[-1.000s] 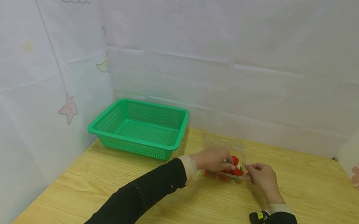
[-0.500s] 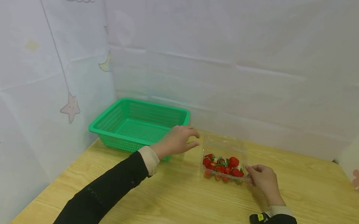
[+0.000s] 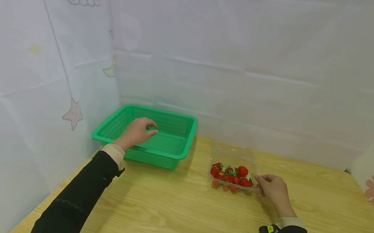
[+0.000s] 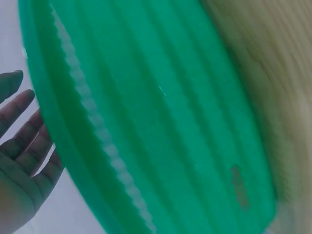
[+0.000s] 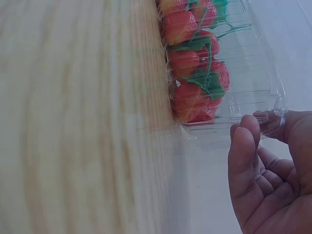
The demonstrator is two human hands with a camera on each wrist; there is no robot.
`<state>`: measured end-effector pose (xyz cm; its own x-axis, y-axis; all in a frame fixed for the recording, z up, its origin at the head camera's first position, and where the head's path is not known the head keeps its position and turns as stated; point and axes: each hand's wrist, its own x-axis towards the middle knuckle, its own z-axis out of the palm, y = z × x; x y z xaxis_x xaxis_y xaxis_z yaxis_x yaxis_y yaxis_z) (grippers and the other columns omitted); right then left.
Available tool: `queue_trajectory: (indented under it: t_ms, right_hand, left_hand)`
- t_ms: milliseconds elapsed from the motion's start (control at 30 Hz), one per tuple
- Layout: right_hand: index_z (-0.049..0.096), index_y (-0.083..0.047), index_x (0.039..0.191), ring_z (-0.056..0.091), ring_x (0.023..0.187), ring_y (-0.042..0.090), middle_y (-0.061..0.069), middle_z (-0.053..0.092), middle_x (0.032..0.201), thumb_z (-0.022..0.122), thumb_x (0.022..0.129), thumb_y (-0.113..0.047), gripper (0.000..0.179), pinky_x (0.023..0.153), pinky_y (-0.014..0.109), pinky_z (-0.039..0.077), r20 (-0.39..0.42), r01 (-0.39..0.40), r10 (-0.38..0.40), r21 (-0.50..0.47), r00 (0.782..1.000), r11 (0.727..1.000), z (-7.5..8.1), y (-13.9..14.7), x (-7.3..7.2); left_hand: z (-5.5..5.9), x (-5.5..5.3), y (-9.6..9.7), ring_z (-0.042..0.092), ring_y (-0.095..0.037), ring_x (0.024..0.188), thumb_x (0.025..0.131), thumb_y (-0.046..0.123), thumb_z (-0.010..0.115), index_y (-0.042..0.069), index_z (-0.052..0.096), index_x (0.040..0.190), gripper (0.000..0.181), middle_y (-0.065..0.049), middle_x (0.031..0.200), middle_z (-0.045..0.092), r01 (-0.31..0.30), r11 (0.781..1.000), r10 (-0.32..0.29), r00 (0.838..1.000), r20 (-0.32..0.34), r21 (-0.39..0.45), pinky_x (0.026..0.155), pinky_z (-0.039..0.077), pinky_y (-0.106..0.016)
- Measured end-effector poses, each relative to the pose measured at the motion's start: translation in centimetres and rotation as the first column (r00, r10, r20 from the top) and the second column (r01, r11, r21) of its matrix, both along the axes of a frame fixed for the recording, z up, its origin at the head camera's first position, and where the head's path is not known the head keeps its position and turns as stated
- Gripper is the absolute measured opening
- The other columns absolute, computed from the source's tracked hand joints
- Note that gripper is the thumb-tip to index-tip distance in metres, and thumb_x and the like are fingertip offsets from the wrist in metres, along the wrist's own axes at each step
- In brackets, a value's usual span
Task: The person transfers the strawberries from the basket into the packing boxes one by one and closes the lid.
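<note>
My left hand [image 3: 137, 131] is over the front left part of a green plastic basket [image 3: 185, 145], thumb and fingers apart, nothing between them. In the left wrist view, the same hand [image 4: 24, 165] shows loosely spread fingers beyond the basket's rim [image 4: 46, 114]. To the right, a clear plastic box [image 3: 215, 154] holds several red strawberries [image 3: 228, 178] with green leaves; its lid is up at the back. My right hand [image 3: 274, 191] pinches the box's right edge between thumb and fingers, seen closely in the right wrist view, where the hand [image 5: 273, 180] is below the rim.
The wooden table [image 3: 169, 221] bears both containers near its back edge. White printed cloth [image 3: 190, 51] hangs behind and on both sides. A gap of table lies between basket and box. A small black device [image 3: 267, 232] sits at my right wrist.
My left hand has come out of the strawberry box and travelled left to over the basket, its fingers parted. The right hand stays on the box's edge. The strawberries look unmoved since half a second ago.
</note>
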<state>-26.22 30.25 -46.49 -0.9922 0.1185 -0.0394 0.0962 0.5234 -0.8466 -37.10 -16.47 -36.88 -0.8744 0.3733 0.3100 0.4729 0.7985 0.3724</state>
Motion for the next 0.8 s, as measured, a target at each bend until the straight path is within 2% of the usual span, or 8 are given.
queue_trajectory:
  t_ms: [167,300,533,667,800]
  right_hand:
    - [0.059,0.011,0.112,0.064,0.065,0.022,0.009,0.065,0.077,0.054,0.101,-0.032,0.045,0.059,0.032,0.055,0.003,-0.003,0.003,-0.013,1.0,1.0,0.1,-0.1,0.0]
    - [0.06,0.01,0.111,0.064,0.064,0.022,0.009,0.065,0.077,0.055,0.101,-0.033,0.045,0.059,0.032,0.055,0.001,0.003,-0.003,-0.02,1.0,1.0,0.1,-0.1,0.0]
    - [0.061,0.01,0.109,0.064,0.065,0.024,0.007,0.065,0.076,0.056,0.101,-0.031,0.042,0.058,0.032,0.055,-0.009,0.011,-0.011,-0.007,1.0,1.0,0.4,-0.2,0.1]
    - [0.062,0.01,0.11,0.065,0.065,0.025,0.007,0.065,0.076,0.056,0.101,-0.03,0.042,0.058,0.032,0.056,-0.01,0.014,-0.014,-0.007,1.0,1.0,0.5,-0.2,0.1]
    - [0.061,0.01,0.11,0.065,0.065,0.024,0.007,0.065,0.076,0.056,0.1,-0.031,0.043,0.059,0.033,0.056,-0.003,0.018,-0.018,-0.019,1.0,1.0,0.5,-0.3,0.2]
  left_hand:
    - [-0.4,-0.9,-2.9,0.06,-0.035,0.105,0.095,0.022,0.066,0.001,0.065,0.121,0.033,-0.019,0.121,0.062,-0.084,0.996,0.085,0.991,0.102,-0.012,0.085,0.05,-0.048]
    - [-0.3,-1.3,-4.7,0.059,-0.039,0.106,0.096,0.023,0.064,-0.004,0.064,0.12,0.035,-0.024,0.121,0.06,-0.147,0.988,0.154,0.97,0.189,-0.051,0.084,0.051,-0.05]
    - [-0.5,-1.9,-7.4,0.061,-0.038,0.1,0.093,0.026,0.067,-0.007,0.064,0.116,0.039,-0.024,0.119,0.061,-0.262,0.948,0.305,0.906,0.293,-0.178,0.079,0.052,-0.048]
    - [-0.8,-2.4,-8.6,0.061,-0.038,0.099,0.091,0.024,0.069,-0.006,0.067,0.111,0.036,-0.022,0.113,0.064,-0.281,0.934,0.344,0.873,0.344,-0.219,0.078,0.052,-0.047]
    - [-1.3,-3.2,-9.2,0.061,-0.039,0.099,0.089,0.022,0.072,-0.003,0.071,0.1,0.028,-0.021,0.109,0.066,-0.271,0.923,0.364,0.845,0.392,-0.273,0.079,0.052,-0.048]
